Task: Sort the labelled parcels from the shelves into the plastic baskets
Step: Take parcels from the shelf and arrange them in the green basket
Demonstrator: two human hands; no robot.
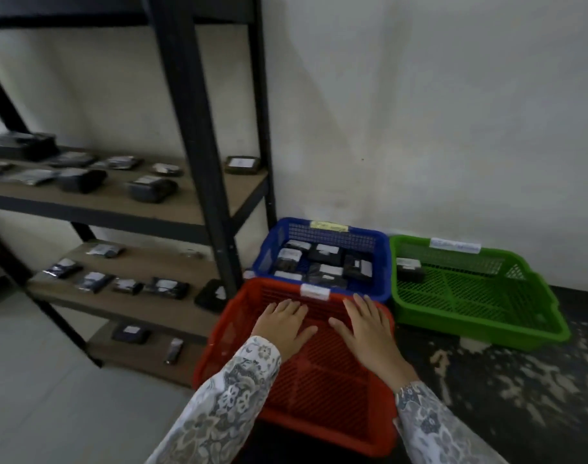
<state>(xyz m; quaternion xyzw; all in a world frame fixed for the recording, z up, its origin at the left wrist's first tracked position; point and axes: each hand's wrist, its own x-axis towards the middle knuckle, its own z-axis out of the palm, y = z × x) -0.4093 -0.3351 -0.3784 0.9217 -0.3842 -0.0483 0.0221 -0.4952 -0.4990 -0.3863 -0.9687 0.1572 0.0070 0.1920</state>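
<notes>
Three plastic baskets stand on the floor by the wall. The red basket (215, 360) is nearest and holds no parcels; my left hand (282, 324) and my right hand (369, 333) hover flat over it, fingers spread, holding nothing. Behind it the blue basket (383, 259) holds several dark parcels (322, 262) with white labels. The green basket (537, 313) to the right holds one dark parcel (409, 270) in its far left corner. More labelled parcels lie on the middle shelf (148, 190) and the lower shelf (167, 288).
A black metal shelving unit (199, 135) with wooden boards stands left of the baskets, its upright post close to the red and blue baskets. Two parcels lie on the bottom board (131, 333). A white wall is behind; the floor at right is dark and mottled.
</notes>
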